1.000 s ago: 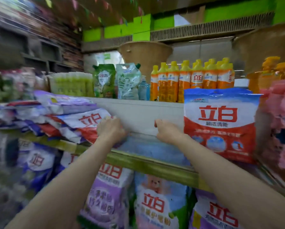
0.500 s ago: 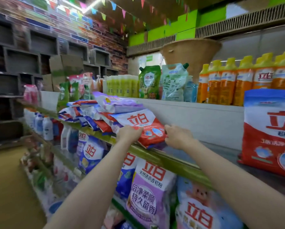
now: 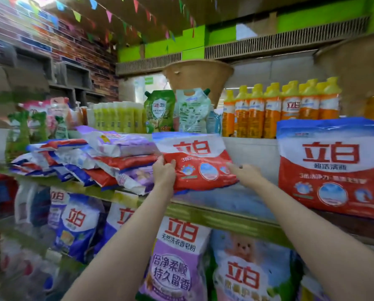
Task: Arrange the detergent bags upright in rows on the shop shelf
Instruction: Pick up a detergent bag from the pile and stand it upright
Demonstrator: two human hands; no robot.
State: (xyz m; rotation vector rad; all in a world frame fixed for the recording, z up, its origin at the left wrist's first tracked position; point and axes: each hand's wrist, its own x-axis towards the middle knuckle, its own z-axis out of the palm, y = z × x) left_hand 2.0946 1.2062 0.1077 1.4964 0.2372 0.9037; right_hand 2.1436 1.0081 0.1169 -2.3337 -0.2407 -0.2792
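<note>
Step in hand, judged: raising red-and-white detergent bag (image 3: 200,164), half-tilted off slumped bag pile (image 3: 90,161) on shelf (image 3: 203,216); left hand (image 3: 164,173) pinches its left edge, right hand (image 3: 245,173) fingers extended against its right edge; next: stand it beside upright bag (image 3: 333,168).

We see glossy, crinkled plastic film on the red detergent bag (image 3: 200,168) and the upright bag (image 3: 331,168). The orange bottles (image 3: 279,109) look like smooth, shiny plastic. The shelf edge (image 3: 214,218) seems a worn painted strip.
</note>
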